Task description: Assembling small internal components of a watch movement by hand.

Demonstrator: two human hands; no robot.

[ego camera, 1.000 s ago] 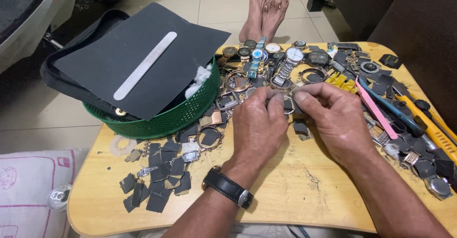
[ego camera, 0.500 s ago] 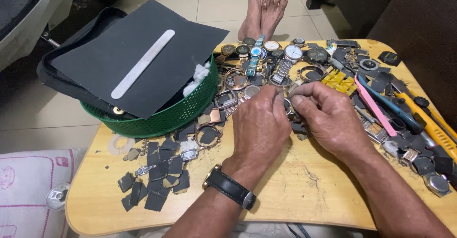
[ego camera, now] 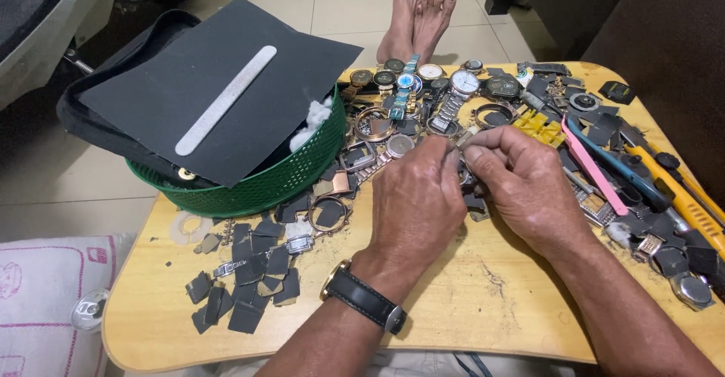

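Your bench (ego camera: 468,309) is a pale wooden top with rounded corners, and it sits in the same place in your view as a second ago. At its back left corner stands the green basket (ego camera: 279,181), with a dark sheet (ego camera: 249,67) laid over it and a long pale file (ego camera: 225,99) lying on that sheet; none of these has shifted. Beyond the bench, a pair of bare feet (ego camera: 417,16) rests on the tiled floor, as before.

Your left hand (ego camera: 418,200) is curled over the middle of the bench, knuckles up, with a dark watch (ego camera: 364,299) strapped to its wrist. Your right hand (ego camera: 522,184) meets it from the right. Both sit slightly lower and nearer to you than a second ago, though they are pressed together just as they were. Their fingertips pinch a small metal piece (ego camera: 462,137) between them, held just above the scattered parts; what it is exactly I cannot tell, since your fingers hide most of it.

Behind your hands lies a row of watches (ego camera: 462,83), unmoved. To the right lie a pink tool (ego camera: 593,169), a blue one (ego camera: 615,167) and a yellow one (ego camera: 680,196) side by side. Near the left edge, small dark scraps (ego camera: 245,283) are scattered as before.
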